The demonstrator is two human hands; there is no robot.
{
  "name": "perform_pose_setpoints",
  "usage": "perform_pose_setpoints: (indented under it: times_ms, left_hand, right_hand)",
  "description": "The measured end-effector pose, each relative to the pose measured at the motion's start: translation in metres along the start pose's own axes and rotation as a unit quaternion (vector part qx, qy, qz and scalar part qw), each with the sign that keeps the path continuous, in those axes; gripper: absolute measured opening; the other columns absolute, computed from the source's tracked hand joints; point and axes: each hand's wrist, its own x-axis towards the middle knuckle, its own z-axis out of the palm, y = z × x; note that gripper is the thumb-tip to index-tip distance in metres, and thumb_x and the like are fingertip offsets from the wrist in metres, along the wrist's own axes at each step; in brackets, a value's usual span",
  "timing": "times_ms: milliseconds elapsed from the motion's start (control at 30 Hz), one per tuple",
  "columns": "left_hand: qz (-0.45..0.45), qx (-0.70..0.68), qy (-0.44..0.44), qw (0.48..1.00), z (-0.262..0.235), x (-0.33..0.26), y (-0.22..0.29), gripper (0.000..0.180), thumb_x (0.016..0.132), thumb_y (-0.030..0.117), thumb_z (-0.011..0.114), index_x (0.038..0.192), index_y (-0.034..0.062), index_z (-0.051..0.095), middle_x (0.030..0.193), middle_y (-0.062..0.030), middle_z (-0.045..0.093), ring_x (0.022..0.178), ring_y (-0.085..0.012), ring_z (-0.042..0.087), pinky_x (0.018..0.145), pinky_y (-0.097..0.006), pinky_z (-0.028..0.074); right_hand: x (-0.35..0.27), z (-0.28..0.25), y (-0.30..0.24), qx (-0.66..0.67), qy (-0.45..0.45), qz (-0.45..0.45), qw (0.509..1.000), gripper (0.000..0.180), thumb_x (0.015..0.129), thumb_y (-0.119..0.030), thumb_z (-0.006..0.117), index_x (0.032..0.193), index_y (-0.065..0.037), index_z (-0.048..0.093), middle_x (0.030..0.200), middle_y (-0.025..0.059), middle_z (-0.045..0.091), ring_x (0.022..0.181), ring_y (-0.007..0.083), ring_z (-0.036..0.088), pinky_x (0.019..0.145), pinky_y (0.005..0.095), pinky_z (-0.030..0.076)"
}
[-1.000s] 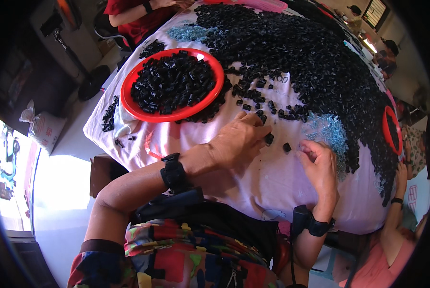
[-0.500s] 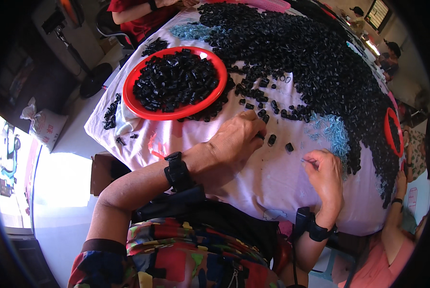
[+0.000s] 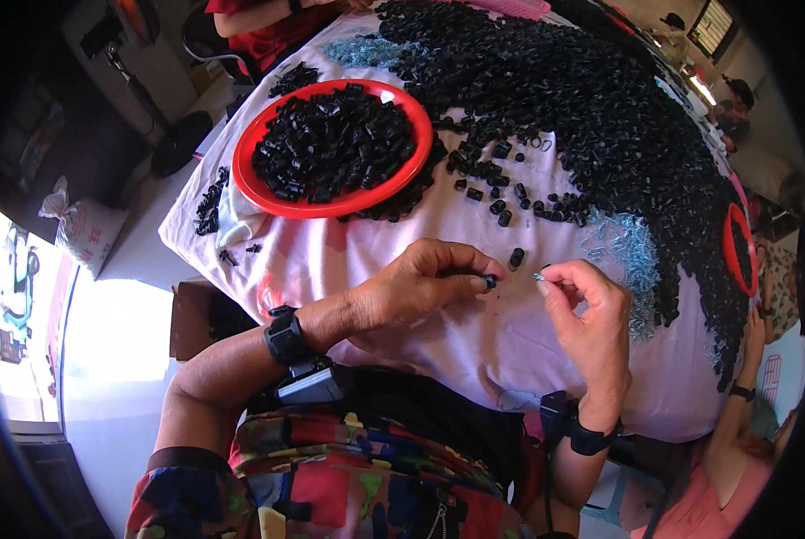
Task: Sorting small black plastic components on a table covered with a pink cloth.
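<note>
On the cloth-covered worktop, the right hand has thumb and forefinger closed on a tiny bluish piece, whose tip sticks out toward the left. The left hand pinches a small black part at its fingertips, just across a gap from the bluish piece; its visible end faces the right hand, but the fingers hide too much to tell its long axis. Just beyond both hands lies a loose black cylinder, its long axis running away from the person and leaning slightly right. Farther right sits a loose heap of bluish pieces. Beyond the left hand, a round red basin is heaped with black parts. At the far right, a smaller red container holds dark contents, too small to tell. A broad black pile spreads behind.
</note>
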Motion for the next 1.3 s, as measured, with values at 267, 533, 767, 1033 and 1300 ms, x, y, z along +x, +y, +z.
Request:
perform_pose_setpoints:
  times_ms: [267,533,767,1033,1300]
  left_hand:
    - [0.034,-0.046,-0.008,0.998,0.003,-0.007,-0.013,0.023,0.103,0.012,0.063,0.124,0.0005,0.063,0.103,0.0021,0.067,0.093,-0.003,0.06,0.082,-0.022,0.051]
    - [0.007,-0.046,0.0,0.999,0.004,-0.009,-0.008,0.022,0.101,0.01,0.065,0.12,-0.0009,0.065,0.102,-0.0002,0.067,0.089,-0.0058,0.061,0.081,-0.023,0.052]
    - [0.008,-0.092,-0.001,0.996,0.0,-0.009,-0.015,0.022,0.1,0.012,0.067,0.119,-0.0004,0.066,0.101,0.0006,0.068,0.087,-0.0048,0.062,0.078,-0.022,0.052]
    - [0.008,-0.121,0.004,0.993,0.001,-0.013,-0.012,0.023,0.1,0.011,0.068,0.12,-0.0002,0.066,0.102,0.0002,0.068,0.087,-0.0058,0.063,0.08,-0.022,0.053]
    - [-0.011,-0.212,-0.038,0.976,-0.003,-0.015,-0.015,0.021,0.103,0.012,0.064,0.122,0.0037,0.065,0.107,-0.001,0.069,0.09,-0.0051,0.063,0.074,-0.019,0.049]
  right_hand:
    - [0.001,0.019,-0.023,-0.019,-0.017,-0.124,0.992,0.017,0.081,0.006,0.074,0.093,-0.003,0.068,0.086,0.0099,0.069,0.08,0.0291,0.067,0.067,0.0383,0.054]
    - [0.001,0.022,-0.026,-0.047,-0.006,-0.177,0.983,0.019,0.08,0.008,0.073,0.095,-0.002,0.067,0.09,0.011,0.069,0.083,0.0311,0.066,0.071,0.0407,0.054]
    - [0.003,0.023,-0.028,-0.059,-0.006,-0.195,0.979,0.021,0.08,0.009,0.073,0.098,-0.002,0.07,0.09,0.0108,0.068,0.082,0.0306,0.066,0.07,0.0408,0.054]
    - [0.003,0.027,-0.029,-0.006,-0.008,-0.167,0.986,0.02,0.081,0.008,0.073,0.098,-0.002,0.072,0.09,0.0111,0.071,0.082,0.0288,0.067,0.071,0.0385,0.055]
    - [0.004,0.021,-0.031,-0.003,-0.025,-0.134,0.991,0.022,0.085,0.005,0.07,0.106,0.0,0.074,0.091,0.0122,0.072,0.083,0.031,0.068,0.074,0.0404,0.055]
